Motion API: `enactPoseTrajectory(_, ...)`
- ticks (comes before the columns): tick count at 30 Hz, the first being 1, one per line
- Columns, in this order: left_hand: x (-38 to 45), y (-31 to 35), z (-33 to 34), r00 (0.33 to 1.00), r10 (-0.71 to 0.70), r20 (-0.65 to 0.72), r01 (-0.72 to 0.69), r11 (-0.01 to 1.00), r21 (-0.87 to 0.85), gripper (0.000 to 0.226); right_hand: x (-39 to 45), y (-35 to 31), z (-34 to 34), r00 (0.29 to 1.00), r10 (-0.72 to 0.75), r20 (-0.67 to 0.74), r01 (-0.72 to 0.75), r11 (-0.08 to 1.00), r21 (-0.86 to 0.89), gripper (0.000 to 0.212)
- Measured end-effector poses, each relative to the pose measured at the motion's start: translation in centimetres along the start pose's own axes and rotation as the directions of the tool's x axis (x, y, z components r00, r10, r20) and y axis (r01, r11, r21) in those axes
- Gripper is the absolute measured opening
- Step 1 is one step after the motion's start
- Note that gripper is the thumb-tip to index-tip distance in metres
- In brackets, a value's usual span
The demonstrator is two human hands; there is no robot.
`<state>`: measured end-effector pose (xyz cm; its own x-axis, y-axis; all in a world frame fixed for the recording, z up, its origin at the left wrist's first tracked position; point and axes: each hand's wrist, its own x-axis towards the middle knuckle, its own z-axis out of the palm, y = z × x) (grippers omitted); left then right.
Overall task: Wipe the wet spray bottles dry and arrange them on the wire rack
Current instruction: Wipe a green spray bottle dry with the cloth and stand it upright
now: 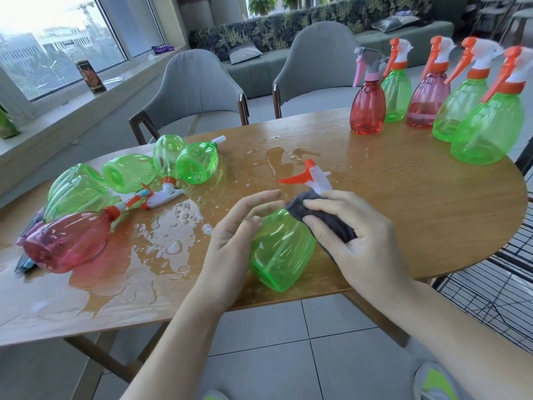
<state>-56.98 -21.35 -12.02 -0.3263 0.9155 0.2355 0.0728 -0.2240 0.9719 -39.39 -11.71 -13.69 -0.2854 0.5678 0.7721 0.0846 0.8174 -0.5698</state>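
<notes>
Over the wet bench, wiping is under way: the left hand steadies a green spray bottle with relaxed fingers, and the right hand grips a grey cloth against its neck. Next likely comes standing it beside the dried row.

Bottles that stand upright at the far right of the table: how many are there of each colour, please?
Green bottles: 3
Red or pink bottles: 2
Total: 5
</notes>
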Motion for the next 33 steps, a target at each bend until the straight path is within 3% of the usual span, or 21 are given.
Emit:
enactPoseTrajectory(3, -0.3, -0.3, 0.9, 0.998, 0.044, -0.048, -0.036, 0.988, 0.153, 0.04, -0.6, 0.2, 0.6, 0.999, 0.022, -0.026, -0.022, 0.999, -0.031, 0.019)
enactPoseTrajectory(7, -0.8, -0.4, 1.4, 0.998, 0.04, -0.047, -0.027, 0.968, 0.25, 0.04, 0.2, -0.1, 0.3, 0.969, 0.244, 0.049, -0.248, 0.96, 0.133, 0.019)
enactPoseTrajectory(11, -1.6, 0.1, 1.6, 0.999, 0.04, -0.004, -0.036, 0.928, 0.371, 0.046, -0.1, -0.9, -0.2, 0.948, 0.304, 0.097, -0.319, 0.914, 0.249, 0.017)
enactPoseTrajectory(18, -2.6, 0.1, 1.3, 0.998, 0.061, -0.001, -0.055, 0.911, 0.408, 0.042, -1.5, -1.8, -1.2, 0.966, 0.2, 0.164, -0.24, 0.93, 0.28, 0.018)
enactPoseTrajectory(26, -2.6, -0.5, 1.4, 0.996, 0.054, -0.071, -0.023, 0.925, 0.379, 0.045, -3.2, -3.0, -1.6, 0.985, -0.025, 0.172, -0.005, 0.985, 0.17, 0.018)
enactPoseTrajectory(33, -2.6, -0.8, 1.4, 0.997, -0.001, -0.082, 0.03, 0.934, 0.355, 0.05, -3.8, -3.5, -1.5, 0.984, -0.058, 0.168, 0.034, 0.989, 0.141, 0.017)
